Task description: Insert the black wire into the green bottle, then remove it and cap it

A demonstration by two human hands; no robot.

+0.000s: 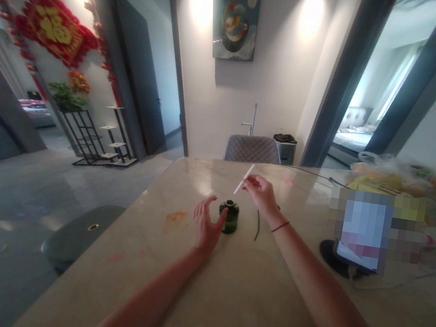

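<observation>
Dark green and glossy, a small squat bottle [230,221] is stood upright on the beige table [221,306], its rounded shoulders narrowed to a short neck and its open mouth edged by a paler rim. Its left side is partly covered by the thumb of the left hand [207,225], which is held open with curved fingers; whether the bottle is touched cannot be told. A slim, straight white stick [243,179] is pinched between the fingers of the right hand [260,190] and tilted, its lower end seen near the bottle's mouth but apart from it. A red cord [280,226] is worn around the right wrist. Just right of the bottle, a thin dark strip [257,227] is laid on the table, while the surface to the left is marked by an orange stain [175,221]. Beyond the far edge, a grey quilted chair [253,150] is placed.
</observation>
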